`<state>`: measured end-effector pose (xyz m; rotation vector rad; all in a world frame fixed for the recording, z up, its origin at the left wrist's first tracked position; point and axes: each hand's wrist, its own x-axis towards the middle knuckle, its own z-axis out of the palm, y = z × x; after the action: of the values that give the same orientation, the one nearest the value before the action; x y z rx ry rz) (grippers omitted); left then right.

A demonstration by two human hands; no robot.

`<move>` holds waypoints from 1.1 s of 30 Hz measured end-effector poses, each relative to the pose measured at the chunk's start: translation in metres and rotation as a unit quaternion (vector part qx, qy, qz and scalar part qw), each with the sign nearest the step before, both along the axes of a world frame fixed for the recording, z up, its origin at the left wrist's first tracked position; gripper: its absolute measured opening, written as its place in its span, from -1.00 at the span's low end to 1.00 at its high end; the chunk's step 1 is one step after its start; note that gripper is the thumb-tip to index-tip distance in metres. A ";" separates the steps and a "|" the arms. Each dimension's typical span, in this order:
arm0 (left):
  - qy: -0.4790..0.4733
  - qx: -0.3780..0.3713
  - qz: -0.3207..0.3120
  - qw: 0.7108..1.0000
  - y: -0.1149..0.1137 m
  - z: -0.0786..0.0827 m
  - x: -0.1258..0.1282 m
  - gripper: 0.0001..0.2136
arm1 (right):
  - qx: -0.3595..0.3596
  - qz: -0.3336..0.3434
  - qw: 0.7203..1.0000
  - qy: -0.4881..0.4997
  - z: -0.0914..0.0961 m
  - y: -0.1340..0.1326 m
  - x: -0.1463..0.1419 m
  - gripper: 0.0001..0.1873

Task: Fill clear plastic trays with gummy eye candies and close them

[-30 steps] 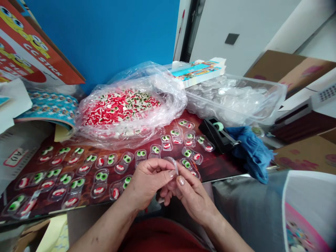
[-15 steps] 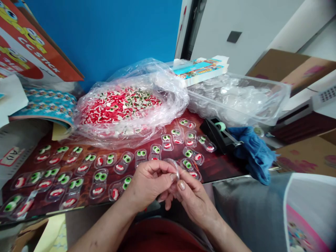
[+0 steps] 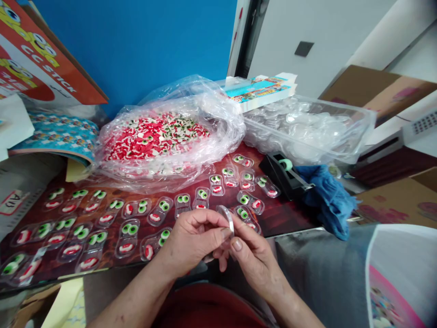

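Note:
Between my two hands, over the table's front edge, is a clear plastic blister shell, seen nearly edge-on. My left hand pinches it between thumb and fingers. From the other side, my right hand also grips its edge with thumb and forefinger. What lies inside the shell is hidden by the fingers. Just beyond my hands, several filled clear shells lie on the dark red-brown table. Each of those shows green-and-white eye pieces and a red-and-white mouth piece.
Behind the rows stands an open plastic bag of loose red, white and green pieces. A clear bin of transparent shells is at the back right, a flat printed box on its rim. A black tape dispenser and blue cloth sit right.
The shell has turned slightly between my fingers and shows a little more of its side. Both hands keep hold in nearly the same place.

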<state>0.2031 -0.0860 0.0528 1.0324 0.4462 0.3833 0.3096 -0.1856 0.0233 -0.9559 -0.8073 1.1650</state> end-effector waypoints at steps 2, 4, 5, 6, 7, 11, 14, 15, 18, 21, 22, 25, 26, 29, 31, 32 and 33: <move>-0.004 -0.001 -0.013 1.000 0.000 0.001 -0.001 -0.91 | 0.002 0.008 1.000 0.024 -0.003 -0.001 -0.001 -0.54; -0.011 -0.002 -0.024 1.000 0.000 0.002 -0.001 -0.92 | 0.002 0.012 0.999 0.036 -0.006 -0.001 -0.001 -0.53; -0.012 -0.003 -0.026 1.000 0.000 0.003 -0.001 -0.92 | 0.003 0.012 0.999 0.037 -0.007 -0.001 -0.001 -0.52; -0.013 -0.003 -0.026 1.000 0.000 0.004 -0.001 -0.93 | 0.002 0.012 0.999 0.036 -0.007 -0.001 -0.002 -0.52; -0.011 -0.004 -0.025 1.000 0.000 0.005 -0.002 -0.93 | 0.003 0.012 0.999 0.034 -0.007 -0.001 -0.002 -0.51; 0.010 0.001 -0.010 1.000 -0.002 0.010 0.000 -0.91 | -0.002 0.008 1.000 0.020 -0.005 -0.002 -0.002 -0.52; 0.025 0.007 0.008 1.000 -0.003 0.013 0.002 -0.91 | -0.010 -0.016 0.998 -0.052 0.000 -0.003 -0.001 -0.51; 0.030 0.017 0.015 0.999 -0.003 0.013 0.003 -0.91 | -0.007 -0.032 0.995 -0.098 0.001 -0.003 0.001 -0.51; 0.058 0.091 0.049 0.993 -0.002 0.017 0.004 -0.96 | 0.027 -0.102 0.954 -0.282 0.003 -0.002 0.006 -0.50; 0.106 0.191 0.065 0.974 0.000 0.021 0.002 -0.99 | 0.089 -0.147 0.884 -0.435 0.004 0.000 0.011 -0.42; 0.120 0.224 0.058 0.965 0.000 0.023 0.001 -0.96 | 0.105 -0.149 0.869 -0.461 0.004 0.000 0.012 -0.40; 0.144 0.355 0.045 0.922 -0.002 0.025 0.000 -0.92 | 0.119 -0.122 0.860 -0.482 0.003 0.002 0.013 -0.37; 0.150 0.400 0.055 0.903 -0.004 0.024 0.001 -0.90 | 0.115 -0.107 0.865 -0.477 0.003 0.002 0.012 -0.38; 0.164 0.462 0.099 0.866 -0.009 0.022 0.004 -0.88 | 0.095 -0.077 0.880 -0.458 0.006 -0.001 0.011 -0.39; 0.165 0.461 0.114 0.864 -0.011 0.020 0.006 -0.89 | 0.077 -0.061 0.889 -0.447 0.010 -0.003 0.012 -0.40; 0.163 0.463 0.117 0.863 -0.011 0.019 0.006 -0.88 | 0.067 -0.054 0.894 -0.440 0.012 -0.004 0.014 -0.41; 0.161 0.471 0.119 0.859 -0.011 0.018 0.007 -0.88 | 0.058 -0.048 0.898 -0.433 0.015 -0.005 0.016 -0.43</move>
<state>0.2101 -0.0973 0.0713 2.0281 0.7158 0.6857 0.3256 -0.1903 0.0384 -1.4133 -1.4943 0.5528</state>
